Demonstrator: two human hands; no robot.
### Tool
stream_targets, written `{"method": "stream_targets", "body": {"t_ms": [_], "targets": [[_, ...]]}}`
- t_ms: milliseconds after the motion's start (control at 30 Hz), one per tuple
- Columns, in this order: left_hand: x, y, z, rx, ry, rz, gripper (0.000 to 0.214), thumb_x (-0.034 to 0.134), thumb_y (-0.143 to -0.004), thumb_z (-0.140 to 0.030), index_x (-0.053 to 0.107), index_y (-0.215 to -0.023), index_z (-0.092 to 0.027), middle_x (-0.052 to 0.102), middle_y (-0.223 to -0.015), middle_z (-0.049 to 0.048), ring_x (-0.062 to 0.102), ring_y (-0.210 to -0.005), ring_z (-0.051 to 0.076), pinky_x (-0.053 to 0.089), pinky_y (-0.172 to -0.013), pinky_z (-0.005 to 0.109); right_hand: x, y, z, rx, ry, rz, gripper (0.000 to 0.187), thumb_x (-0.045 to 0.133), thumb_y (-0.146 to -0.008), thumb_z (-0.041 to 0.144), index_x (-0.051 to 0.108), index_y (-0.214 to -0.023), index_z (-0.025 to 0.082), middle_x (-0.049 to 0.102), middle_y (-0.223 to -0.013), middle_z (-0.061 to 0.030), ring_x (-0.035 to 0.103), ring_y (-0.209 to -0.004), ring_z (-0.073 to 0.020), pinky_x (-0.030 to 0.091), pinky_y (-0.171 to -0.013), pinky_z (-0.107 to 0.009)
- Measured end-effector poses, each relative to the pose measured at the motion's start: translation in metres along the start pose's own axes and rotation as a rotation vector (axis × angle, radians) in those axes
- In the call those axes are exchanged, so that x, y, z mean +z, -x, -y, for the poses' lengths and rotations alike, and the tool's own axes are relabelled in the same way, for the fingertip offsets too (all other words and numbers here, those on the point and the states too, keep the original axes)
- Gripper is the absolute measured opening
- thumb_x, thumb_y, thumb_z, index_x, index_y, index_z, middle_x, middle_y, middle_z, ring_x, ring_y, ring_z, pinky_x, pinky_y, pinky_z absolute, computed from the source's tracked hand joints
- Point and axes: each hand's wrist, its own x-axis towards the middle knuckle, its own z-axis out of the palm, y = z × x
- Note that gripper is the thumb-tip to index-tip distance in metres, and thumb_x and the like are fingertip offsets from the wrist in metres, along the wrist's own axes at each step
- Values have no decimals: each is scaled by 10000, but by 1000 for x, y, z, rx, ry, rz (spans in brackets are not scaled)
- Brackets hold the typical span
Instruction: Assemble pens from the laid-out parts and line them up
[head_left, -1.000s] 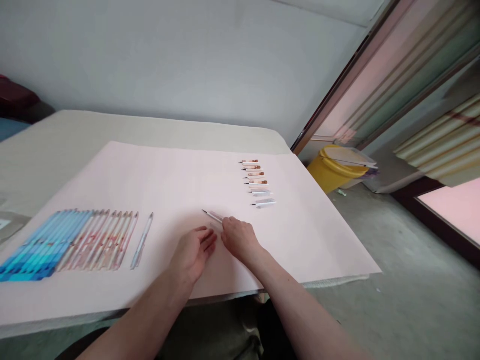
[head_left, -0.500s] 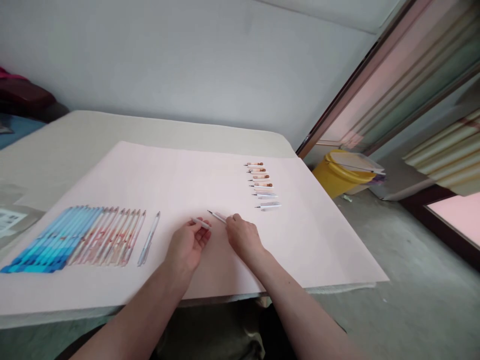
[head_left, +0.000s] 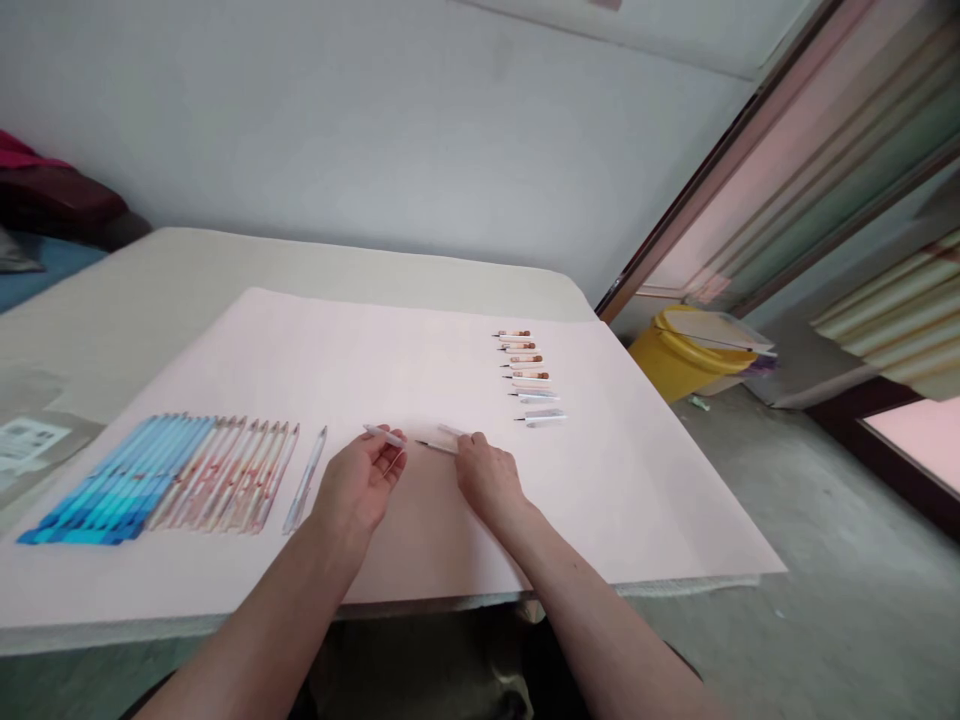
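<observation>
My left hand (head_left: 355, 484) is closed in a pinch on a short white pen barrel part (head_left: 384, 436), held above the paper with its narrow end to the left. My right hand (head_left: 489, 478) is closed around a pen refill (head_left: 438, 447) whose dark, thin tip points left toward the barrel part, a small gap apart. Beside that refill a pale tube-like piece (head_left: 450, 430) also sticks out from the right fingers; its other end is hidden. Left of my left hand lies a single clear pale pen (head_left: 306, 480).
Rows of blue pens (head_left: 131, 480) and pinkish pens (head_left: 225, 475) lie at the left. Several pen parts with exposed refills (head_left: 529, 375) form a column at the right. The pink paper (head_left: 637, 500) covers the table (head_left: 360, 255). A yellow bin (head_left: 667, 350) stands beyond the right edge.
My left hand has moved left with the barrel part, away from the refill. The pale piece now shows beside the refill in my right hand. The view has shifted slightly.
</observation>
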Motion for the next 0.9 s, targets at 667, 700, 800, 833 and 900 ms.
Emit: {"method": "stream_targets", "body": {"t_ms": [667, 700, 800, 833, 900], "targets": [[-1, -5, -8, 52, 50, 64, 107, 520, -772, -56, 532, -834, -142, 625, -822, 103, 640, -753, 175, 534, -638, 285, -21, 23, 6, -269, -222, -144, 128, 394, -910, 240, 512, -879, 201, 623, -848, -8, 561, -690, -135, 265, -558, -252], [-1, -4, -8, 53, 51, 67, 104, 519, -776, -60, 532, -839, -142, 625, -827, 106, 640, -753, 176, 535, -642, 288, -21, 23, 6, -273, -220, -149, 127, 396, -909, 238, 512, -875, 200, 622, -845, -8, 560, -690, -136, 262, -558, -252], [0, -3, -9, 65, 55, 60, 98, 512, -784, -72, 530, -852, -140, 622, -833, 113, 637, -751, 174, 537, -645, 289, -21, 24, 5, -291, -226, -169, 122, 399, -906, 233, 511, -871, 201, 619, -842, -7, 556, -685, -135, 260, -556, -250], [0, -2, -9, 72, 55, 56, 97, 512, -786, -75, 530, -855, -140, 622, -833, 113, 637, -750, 173, 536, -643, 288, -22, 24, 5, -295, -229, -175, 118, 402, -905, 232, 510, -868, 201, 618, -837, -6, 553, -679, -135, 258, -554, -249], [1, -2, -10, 81, 49, 55, 93, 511, -789, -79, 529, -858, -140, 621, -832, 113, 636, -747, 173, 536, -637, 287, -23, 25, 4, -306, -236, -178, 111, 411, -901, 230, 508, -858, 202, 615, -819, -2, 545, -662, -132, 255, -548, -249]]}}
